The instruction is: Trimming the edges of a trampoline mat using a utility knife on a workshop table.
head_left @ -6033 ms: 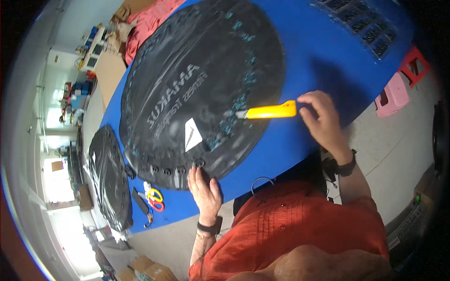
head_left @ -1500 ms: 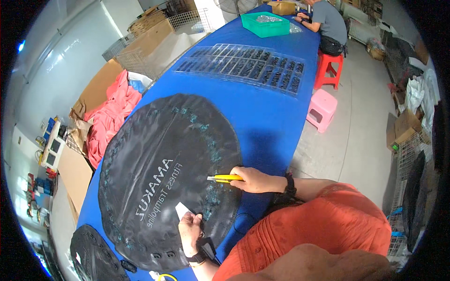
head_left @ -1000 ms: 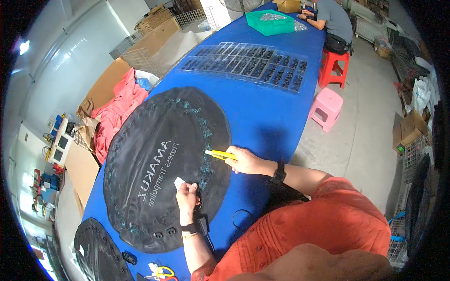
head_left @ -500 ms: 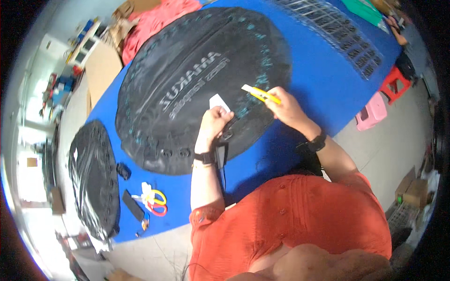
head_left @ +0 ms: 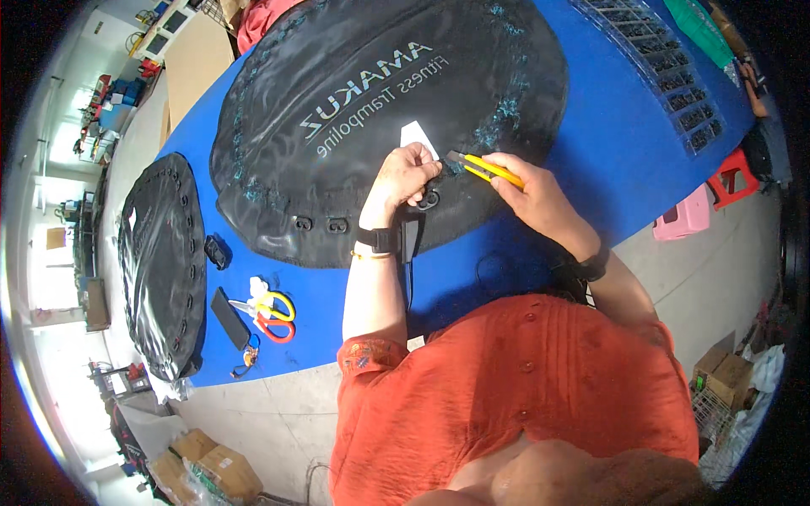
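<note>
My left hand (head_left: 403,177) pinches a small white piece of card or paper (head_left: 418,137), which stands up above the fingers. My right hand (head_left: 540,202) is closed round a yellow utility knife (head_left: 496,170). Its blade end points left, close to my left fingertips and the card's lower edge; whether they touch I cannot tell. Both hands are over the near right part of a large round black mat (head_left: 278,110), which has pale lettering and bluish marks round its border. Black fittings (head_left: 337,225) line its near edge, and a dark flat piece (head_left: 411,236) with a cord lies by my left wrist.
The mat covers much of a blue table (head_left: 325,337). To the left lie a second black mat (head_left: 160,261), scissors (head_left: 274,314) and a flat black object (head_left: 229,316). A clear compartment tray (head_left: 666,76) sits far right, near another person's arm (head_left: 753,94). Pink (head_left: 685,212) and red (head_left: 732,179) stools stand beyond.
My right hand has brought the knife lower and closer to my left hand, its tip now beside the card. The whole view has shifted, so the table sits higher in the picture.
</note>
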Motion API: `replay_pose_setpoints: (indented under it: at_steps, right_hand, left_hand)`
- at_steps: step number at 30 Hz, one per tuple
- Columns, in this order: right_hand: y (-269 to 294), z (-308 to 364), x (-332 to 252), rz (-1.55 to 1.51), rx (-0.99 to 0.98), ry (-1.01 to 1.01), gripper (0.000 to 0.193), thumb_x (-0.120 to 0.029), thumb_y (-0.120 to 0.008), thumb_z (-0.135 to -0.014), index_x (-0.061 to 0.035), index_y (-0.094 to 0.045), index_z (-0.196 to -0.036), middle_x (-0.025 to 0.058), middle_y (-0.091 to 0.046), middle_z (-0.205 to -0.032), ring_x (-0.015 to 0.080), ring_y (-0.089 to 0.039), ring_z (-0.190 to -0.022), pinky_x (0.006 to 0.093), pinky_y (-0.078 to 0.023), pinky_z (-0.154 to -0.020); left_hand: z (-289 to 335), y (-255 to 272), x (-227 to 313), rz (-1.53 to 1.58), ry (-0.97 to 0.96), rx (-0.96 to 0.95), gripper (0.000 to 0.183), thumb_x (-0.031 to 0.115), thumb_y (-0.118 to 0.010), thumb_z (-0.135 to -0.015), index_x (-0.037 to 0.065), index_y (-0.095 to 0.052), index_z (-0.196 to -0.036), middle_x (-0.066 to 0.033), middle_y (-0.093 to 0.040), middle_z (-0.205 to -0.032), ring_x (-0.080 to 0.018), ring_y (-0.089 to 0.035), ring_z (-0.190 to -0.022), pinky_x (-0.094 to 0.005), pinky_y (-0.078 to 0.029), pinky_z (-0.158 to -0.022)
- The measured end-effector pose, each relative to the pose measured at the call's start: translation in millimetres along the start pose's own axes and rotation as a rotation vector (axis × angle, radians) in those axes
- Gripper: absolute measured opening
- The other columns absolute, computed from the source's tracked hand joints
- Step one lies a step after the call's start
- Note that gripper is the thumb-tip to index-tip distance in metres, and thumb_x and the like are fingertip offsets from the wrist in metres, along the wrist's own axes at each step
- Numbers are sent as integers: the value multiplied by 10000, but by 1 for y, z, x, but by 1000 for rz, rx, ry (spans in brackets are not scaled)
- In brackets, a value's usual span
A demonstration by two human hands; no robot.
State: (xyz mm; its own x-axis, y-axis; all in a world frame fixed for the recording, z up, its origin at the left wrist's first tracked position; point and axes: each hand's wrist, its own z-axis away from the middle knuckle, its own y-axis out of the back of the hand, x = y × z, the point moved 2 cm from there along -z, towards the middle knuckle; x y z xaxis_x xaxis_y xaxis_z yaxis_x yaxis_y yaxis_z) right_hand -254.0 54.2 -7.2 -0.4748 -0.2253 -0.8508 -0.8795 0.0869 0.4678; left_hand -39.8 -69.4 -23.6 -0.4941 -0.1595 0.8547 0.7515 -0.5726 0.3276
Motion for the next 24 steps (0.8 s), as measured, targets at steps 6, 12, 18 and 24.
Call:
replay_pose_setpoints:
  at_steps: [6, 12, 18, 24]
  right_hand:
    - [-2, 2, -5, -14, -15, 2, 341, -71, -631, -979, -17, -585, -1313, 151, -706, -1140, 178, -688, -1009, 303, -530, -868]
    - [-2, 3, -8, 17, -3, 24, 339, -69, -630, -972, -8, -588, -1303, 175, -701, -1152, 236, -702, -1021, 322, -533, -863]
    - [-3, 1, 2, 34, -21, 64, 340, -97, -623, -972, -7, -586, -1297, 187, -693, -1161, 282, -704, -1040, 343, -535, -868]
    - [-4, 3, -1, 7, -35, 14, 347, -104, -620, -974, -26, -578, -1310, 195, -694, -1132, 282, -709, -1014, 351, -537, -847]
  left_hand:
    - [1, -1, 0, 28, -15, 0, 232, 150, -700, -948, 95, -529, -802, 33, -500, -553, -71, -451, -392, -250, -341, -360]
    - [-1, -3, -4, 21, -33, 11, 217, 145, -701, -938, 86, -546, -798, 21, -516, -555, -92, -474, -405, -265, -372, -388]
    - [13, -6, 5, -610, -331, 369, 293, 277, -790, -814, 17, -688, -904, -169, -675, -880, -344, -654, -800, -428, -535, -720]
    - [32, -8, -4, -882, -397, 524, 542, 311, -785, -831, 46, -585, -1258, -221, -425, -1516, -422, -373, -1429, -662, -332, -1117]
